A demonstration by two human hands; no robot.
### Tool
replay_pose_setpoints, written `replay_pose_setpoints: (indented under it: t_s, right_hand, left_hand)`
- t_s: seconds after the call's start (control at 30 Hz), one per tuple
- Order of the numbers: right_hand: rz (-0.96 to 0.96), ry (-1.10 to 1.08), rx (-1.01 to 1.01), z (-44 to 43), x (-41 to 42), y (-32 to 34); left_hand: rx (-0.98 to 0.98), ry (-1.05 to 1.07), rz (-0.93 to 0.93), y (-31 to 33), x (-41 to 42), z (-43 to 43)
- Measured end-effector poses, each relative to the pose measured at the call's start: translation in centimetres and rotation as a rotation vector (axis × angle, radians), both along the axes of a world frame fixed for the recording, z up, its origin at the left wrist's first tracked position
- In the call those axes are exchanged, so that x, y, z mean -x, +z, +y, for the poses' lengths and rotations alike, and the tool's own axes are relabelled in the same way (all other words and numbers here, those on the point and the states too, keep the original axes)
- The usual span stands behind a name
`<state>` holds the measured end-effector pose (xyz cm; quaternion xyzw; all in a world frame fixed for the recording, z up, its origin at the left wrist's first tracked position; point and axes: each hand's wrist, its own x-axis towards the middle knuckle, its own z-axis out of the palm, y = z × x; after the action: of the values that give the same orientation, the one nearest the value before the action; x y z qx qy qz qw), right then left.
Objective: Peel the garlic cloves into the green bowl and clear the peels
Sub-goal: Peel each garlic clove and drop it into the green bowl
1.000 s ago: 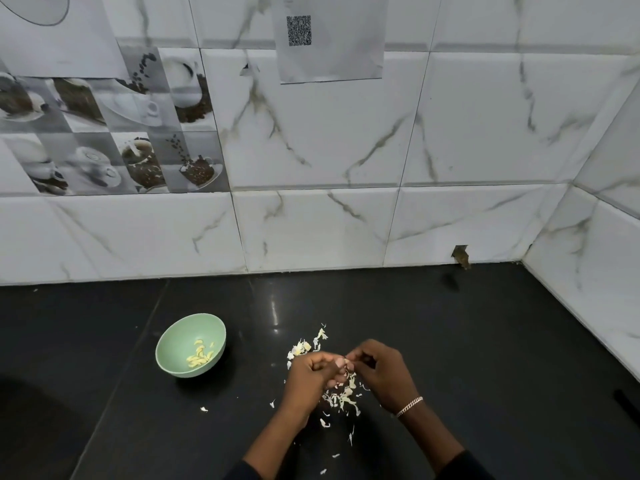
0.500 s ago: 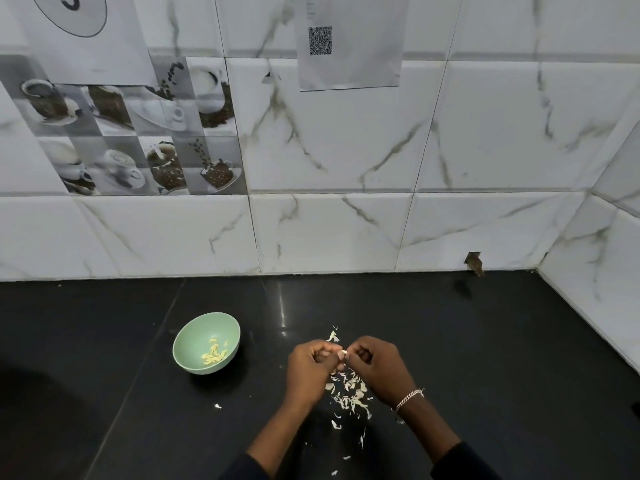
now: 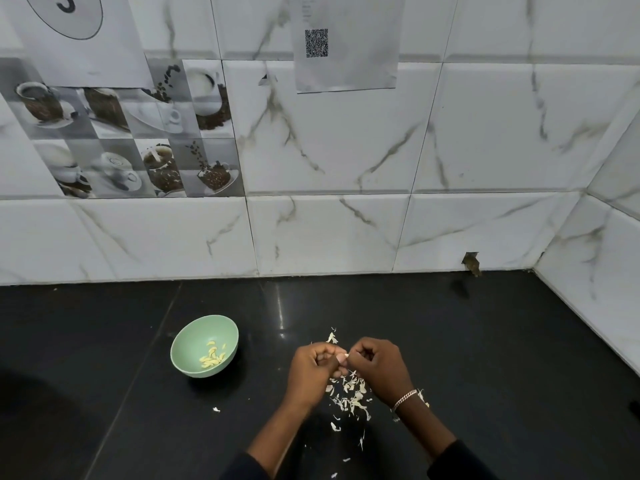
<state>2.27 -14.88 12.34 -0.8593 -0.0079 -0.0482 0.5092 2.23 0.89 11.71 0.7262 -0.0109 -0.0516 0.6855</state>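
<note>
**Both hands on one clove, low in the frame**

From my remote seat I see a wall of white marble-veined tiles (image 3: 346, 150) filling the upper half of the frame, with a black glossy desk (image 3: 485, 358) across the lower half. At the upper left of the wall sits a grey panel of coffee-cup picture tiles (image 3: 121, 133). A white paper sheet bearing a numeral in a circle (image 3: 69, 29) overlaps its top edge. A second white paper sheet with a QR code (image 3: 346, 46) hangs at top centre.

The round pale green bowl (image 3: 194, 337) stands on the desk at lower left of centre, well apart from the hands. It holds a small heap of peeled yellowish cloves (image 3: 212, 355).

The left hand (image 3: 311, 368) and the right hand (image 3: 381, 365) meet at lower centre. Both have their fingers curled in, and their fingertips pinch a small pale garlic clove (image 3: 342, 357) between them. Most of the garlic clove is hidden by the fingers.

Under and just below the hands lies a loose scatter of white papery peels (image 3: 349, 393). A few more lie just above the knuckles. One stray white flake (image 3: 216, 409) rests below the bowl. A thin silver chain bracelet (image 3: 404, 398) circles the right wrist.
</note>
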Motion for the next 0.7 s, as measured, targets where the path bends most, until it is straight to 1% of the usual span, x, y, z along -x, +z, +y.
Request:
replay_pose_setpoints:
  t_s: [0.07, 0.17, 0.27, 0.37, 0.5, 0.7]
  right_hand:
    - [0.036, 0.025, -0.087, -0.1, 0.0, 0.2]
    - [0.076, 0.011, -0.217, -0.1, -0.2, 0.3]
    - [0.101, 0.013, -0.286, 0.0, -0.5, 0.7]
    - [0.112, 0.029, -0.298, -0.1, -0.7, 1.0]
    - [0.113, 0.037, -0.293, -0.2, -0.8, 1.1]
    - [0.124, 0.069, -0.23, -0.1, -0.4, 1.3]
  left_hand:
    - [0.011, -0.008, -0.004, 0.2, -0.1, 0.2]
    - [-0.03, -0.022, -0.048, 0.4, -0.2, 0.2]
    - [-0.053, -0.024, -0.082, 0.6, -0.2, 0.0]
    - [0.002, -0.017, -0.067, 0.7, -0.3, 0.0]
    - [0.123, 0.007, 0.014, 0.9, -0.4, -0.2]
    - [0.281, 0.037, 0.132, 0.5, -0.7, -0.3]
